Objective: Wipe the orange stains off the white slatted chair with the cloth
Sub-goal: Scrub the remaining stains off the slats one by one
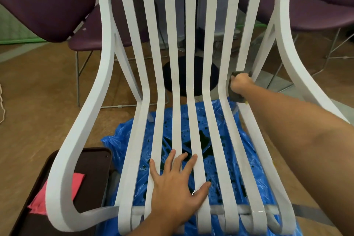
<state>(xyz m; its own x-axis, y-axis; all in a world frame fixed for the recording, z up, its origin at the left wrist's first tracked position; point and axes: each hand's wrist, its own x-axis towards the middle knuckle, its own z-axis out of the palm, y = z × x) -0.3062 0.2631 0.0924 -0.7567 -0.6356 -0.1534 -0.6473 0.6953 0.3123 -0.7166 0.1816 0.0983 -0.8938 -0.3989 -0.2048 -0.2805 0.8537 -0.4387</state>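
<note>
At far right: right hand (240,83) clenched round dark grey crumpled cloth (234,96), pressed against white slatted chair (190,25). Nearer, left hand (177,184) spread flat, open-fingered, on the seat. Risk: cloth dropping through a gap onto wet blue plastic sheet (130,136), from loosened grip.

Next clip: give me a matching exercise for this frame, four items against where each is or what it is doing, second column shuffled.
1 left hand
2 right hand
3 blue sheet
4 pink rag

A on the tray
B flat on the seat slats
C under the chair
D gripping the cloth

Pairs: 1-B, 2-D, 3-C, 4-A
</note>
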